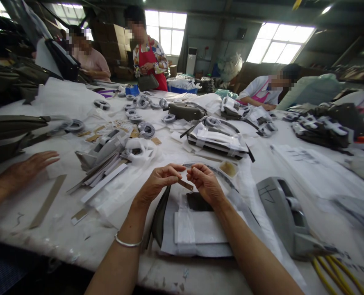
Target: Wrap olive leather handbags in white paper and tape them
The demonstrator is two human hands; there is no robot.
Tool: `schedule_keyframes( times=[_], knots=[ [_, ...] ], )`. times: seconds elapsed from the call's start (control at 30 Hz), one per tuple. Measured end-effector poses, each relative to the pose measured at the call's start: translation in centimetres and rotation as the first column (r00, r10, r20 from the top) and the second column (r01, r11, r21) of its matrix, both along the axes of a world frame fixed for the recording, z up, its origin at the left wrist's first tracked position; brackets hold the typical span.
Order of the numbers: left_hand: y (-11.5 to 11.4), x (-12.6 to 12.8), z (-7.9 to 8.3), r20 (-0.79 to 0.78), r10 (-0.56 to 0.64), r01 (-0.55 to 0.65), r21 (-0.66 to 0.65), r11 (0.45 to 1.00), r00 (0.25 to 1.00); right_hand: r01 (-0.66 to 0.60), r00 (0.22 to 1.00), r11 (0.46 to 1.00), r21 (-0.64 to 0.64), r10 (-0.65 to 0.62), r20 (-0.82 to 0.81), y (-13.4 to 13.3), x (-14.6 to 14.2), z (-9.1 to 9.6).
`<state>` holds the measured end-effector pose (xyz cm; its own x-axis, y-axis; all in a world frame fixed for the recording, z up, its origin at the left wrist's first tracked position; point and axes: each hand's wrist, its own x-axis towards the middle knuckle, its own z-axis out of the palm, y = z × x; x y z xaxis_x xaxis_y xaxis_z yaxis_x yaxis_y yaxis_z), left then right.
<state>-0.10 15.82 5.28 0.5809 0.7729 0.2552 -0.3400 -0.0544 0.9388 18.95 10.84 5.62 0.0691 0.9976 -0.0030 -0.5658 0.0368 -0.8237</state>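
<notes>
My left hand (157, 180) pinches a small brown tag (185, 185) between thumb and fingers, above a bag. Close beside it, my right hand (207, 182) is closed in a pinch; whatever its fingertips hold is too small to make out. Beneath both hands lies a dark olive handbag (159, 223), partly covered by white paper padding (206, 233) fixed with clear tape. Just beyond my right hand sits a small clear dish (228, 168) with something yellowish in it.
At the left, another person's hand (31, 166) reaches over the table near a brown strip (48, 200). A grey tape dispenser (282, 213) and yellow cable (338, 274) lie right. Paper strips (105, 180), another wrapped bag (217, 139) and several grey rolls (146, 130) lie beyond. Co-workers stand across the table.
</notes>
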Motion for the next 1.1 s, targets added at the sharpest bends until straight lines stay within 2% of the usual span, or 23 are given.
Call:
schedule_keyframes(
  times=[0.1, 0.17, 0.3, 0.4, 0.47, 0.57, 0.63, 0.7, 0.77, 0.83, 0.9, 0.97, 1.0, 1.1],
  knots=[
    [0.5, 0.4, -0.5, 0.026, 0.118, -0.116, -0.056, 0.992, 0.993, -0.083, 0.996, 0.996, -0.015, 0.083, 0.029, 0.0, 0.5, 0.2],
    [0.8, 0.5, -0.6, 0.047, 0.16, -0.156, -0.092, 0.984, 0.986, -0.191, 0.978, 0.981, -0.038, 0.194, 0.075, -0.2, 0.5, 0.4],
    [1.0, 0.8, -0.3, 0.086, 0.259, -0.245, -0.143, 0.959, 0.962, -0.414, 0.889, 0.908, -0.063, 0.418, 0.187, -0.6, 0.3, 0.6],
    [0.8, 0.9, -0.1, 0.103, 0.283, -0.266, -0.157, 0.951, 0.953, -0.458, 0.862, 0.885, -0.087, 0.466, 0.202, -0.9, 0.1, 0.4],
    [0.7, 0.8, 0.0, 0.118, 0.278, -0.257, -0.163, 0.952, 0.953, -0.441, 0.867, 0.892, -0.103, 0.452, 0.209, -0.8, 0.0, 0.0],
    [0.6, 0.4, -0.1, 0.157, 0.242, -0.218, -0.16, 0.963, 0.957, -0.301, 0.903, 0.952, -0.058, 0.304, 0.304, -0.4, -0.2, -0.6],
    [0.5, 0.0, -0.2, 0.161, 0.149, -0.13, -0.123, 0.984, 0.976, -0.086, 0.912, 0.996, 0.011, 0.074, 0.404, 0.0, -0.4, -0.9],
    [0.3, -0.6, -0.1, 0.11, -0.009, 0.016, -0.063, 0.998, 0.994, 0.133, 0.867, 0.987, 0.084, -0.158, 0.472, 0.2, -0.4, -0.9],
    [0.1, -1.0, 0.0, 0.041, -0.18, 0.182, -0.04, 0.983, 0.983, 0.265, 0.82, 0.954, 0.137, -0.298, 0.488, 0.3, -0.2, -0.9],
    [0.1, -1.0, 0.1, 0.014, -0.258, 0.258, -0.069, 0.964, 0.966, 0.297, 0.799, 0.938, 0.177, -0.346, 0.492, 0.1, -0.1, -0.7],
    [0.1, -0.7, 0.0, 0.013, -0.195, 0.195, -0.082, 0.977, 0.981, 0.273, 0.76, 0.93, 0.246, -0.365, 0.538, -0.3, -0.2, -0.4],
    [0.1, -0.1, -0.3, 0.0, -0.096, 0.096, -0.061, 0.993, 0.995, 0.215, 0.682, 0.914, 0.344, -0.393, 0.617, -0.9, -0.5, 0.0],
    [0.1, 0.4, -0.5, -0.005, -0.087, 0.087, -0.051, 0.995, 0.996, 0.181, 0.631, 0.902, 0.393, -0.413, 0.657, -1.2, -0.7, 0.2],
    [-0.2, 1.6, -0.7, -0.043, -0.206, 0.205, -0.038, 0.978, 0.978, 0.116, 0.501, 0.861, 0.495, -0.481, 0.719, -1.9, -1.3, 0.7]
  ],
)
